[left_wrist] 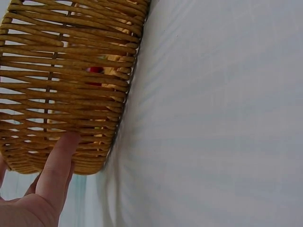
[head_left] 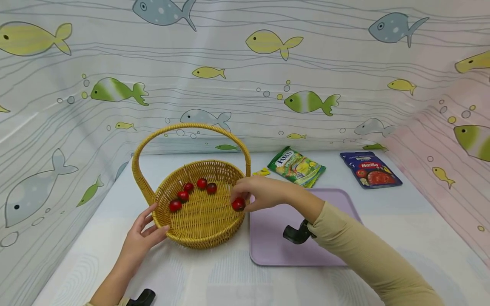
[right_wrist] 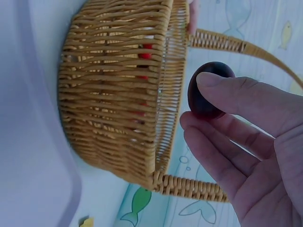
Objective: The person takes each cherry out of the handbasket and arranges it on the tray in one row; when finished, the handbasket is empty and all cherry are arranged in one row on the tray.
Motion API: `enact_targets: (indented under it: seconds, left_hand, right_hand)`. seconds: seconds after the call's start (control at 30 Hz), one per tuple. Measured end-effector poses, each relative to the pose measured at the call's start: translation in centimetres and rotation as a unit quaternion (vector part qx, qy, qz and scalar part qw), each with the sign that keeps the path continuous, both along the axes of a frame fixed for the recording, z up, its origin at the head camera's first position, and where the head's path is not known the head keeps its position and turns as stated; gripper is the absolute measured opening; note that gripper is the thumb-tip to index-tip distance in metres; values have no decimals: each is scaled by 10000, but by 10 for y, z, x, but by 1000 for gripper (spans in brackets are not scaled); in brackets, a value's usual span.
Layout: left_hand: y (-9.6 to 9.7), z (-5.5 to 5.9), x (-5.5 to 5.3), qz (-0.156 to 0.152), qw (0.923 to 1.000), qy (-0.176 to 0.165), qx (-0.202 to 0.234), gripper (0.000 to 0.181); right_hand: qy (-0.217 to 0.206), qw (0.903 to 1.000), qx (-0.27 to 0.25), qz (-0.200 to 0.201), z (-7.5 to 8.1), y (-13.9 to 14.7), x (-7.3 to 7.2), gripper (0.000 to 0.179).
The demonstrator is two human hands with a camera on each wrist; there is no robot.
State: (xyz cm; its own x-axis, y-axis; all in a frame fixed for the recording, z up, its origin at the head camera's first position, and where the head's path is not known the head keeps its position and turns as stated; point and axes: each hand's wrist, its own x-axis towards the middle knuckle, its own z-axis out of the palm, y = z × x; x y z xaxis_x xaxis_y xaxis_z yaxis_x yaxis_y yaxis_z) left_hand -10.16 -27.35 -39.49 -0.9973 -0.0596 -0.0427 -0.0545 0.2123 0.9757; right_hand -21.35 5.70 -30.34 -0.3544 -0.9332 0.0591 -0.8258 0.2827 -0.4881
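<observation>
Along the left side of the basket (head_left: 199,243), left hand (head_left: 142,236) with fingers extended and resting against the woven wall, clasping nothing; with so light a touch, perhaps not enough to check a slide or tip if bumped from the opposite side. Inside, toward the left and back, five dark red fruits (head_left: 183,196), loose and round, so liable to roll on any jolt. Arching overhead, a tall handle (head_left: 191,126), near the right hand (head_left: 260,192) at one base and open to a knock. Just over the right part of the opening, pinched between thumb and fingertips of that hand, another red fruit (head_left: 238,205); apt to slip if squeezed off-centre, or to fall outside if released too near the rim. Farther right, a purple tray (head_left: 268,248), close enough to catch a stray. Behind, a green packet (head_left: 296,166); at far right, a blue pouch (head_left: 370,171), both probably safe.
</observation>
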Motion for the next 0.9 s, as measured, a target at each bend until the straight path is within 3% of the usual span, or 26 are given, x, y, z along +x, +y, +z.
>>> enact_targets:
  seconds: [0.4, 0.9]
  left_hand:
    - [0, 0, 1, 12, 10000, -17, 3, 77]
    - [1, 1, 1, 41, 10000, -26, 9, 77]
  right_hand:
    - [78, 9994, 43, -347, -16, 36, 4, 28]
    - [-317, 9929, -114, -1139, -52, 68, 0, 29]
